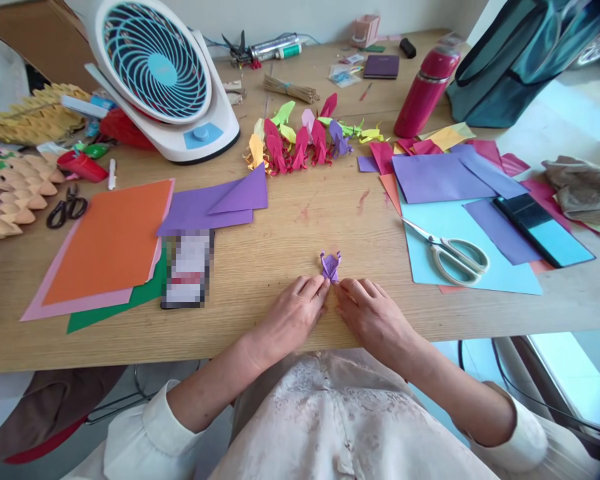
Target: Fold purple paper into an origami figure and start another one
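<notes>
Folded purple paper figure point(331, 266) on wooden table point(310, 230), near front edge, curled tips at far end. Pinched at near end by fingertips of left hand point(299, 308) and right hand point(373, 311); exact folds there seemingly hidden by fingers. To left, orange sheet point(113, 240) and phone point(187, 270); to right, white-handled scissors point(436, 257) on light-blue sheet point(503, 283). Beyond, multicoloured folded figures point(301, 148) and white fan point(163, 70).
</notes>
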### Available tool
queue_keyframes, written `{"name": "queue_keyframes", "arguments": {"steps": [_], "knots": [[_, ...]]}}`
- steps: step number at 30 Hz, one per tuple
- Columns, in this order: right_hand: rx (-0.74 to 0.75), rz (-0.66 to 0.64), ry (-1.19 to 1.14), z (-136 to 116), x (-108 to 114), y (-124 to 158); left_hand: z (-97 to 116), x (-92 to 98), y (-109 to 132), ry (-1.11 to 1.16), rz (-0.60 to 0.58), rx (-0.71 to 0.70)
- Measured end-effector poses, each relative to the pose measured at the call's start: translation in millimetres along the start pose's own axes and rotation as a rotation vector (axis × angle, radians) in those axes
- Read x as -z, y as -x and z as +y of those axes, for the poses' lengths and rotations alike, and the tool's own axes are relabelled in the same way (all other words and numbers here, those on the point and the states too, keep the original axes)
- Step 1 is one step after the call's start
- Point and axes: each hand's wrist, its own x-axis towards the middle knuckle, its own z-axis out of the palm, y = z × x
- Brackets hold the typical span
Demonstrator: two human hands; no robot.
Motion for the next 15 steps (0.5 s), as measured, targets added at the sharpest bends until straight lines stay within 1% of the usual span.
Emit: {"name": "queue_keyframes", "arguments": {"steps": [3,6,9,15], "knots": [[-0.010,-0.009,0.008,-2.9,1.6,0.4,2.1,0.8,0.5,0.000,-0.010,0.029],[-0.030,0.020,0.035,-6.3,1.6,0.3,4.2,-0.3,1.6,-0.026,-0.002,0.053],[-0.036,0.056,0.076,-9.4,0.4,-1.1,4.1,-1.7,3.2,-0.005,0.022,0.031],[-0.036,0.092,0.097,-12.4,-2.5,-2.7,5.2,-5.0,7.9,0.001,0.042,0.070]]}}
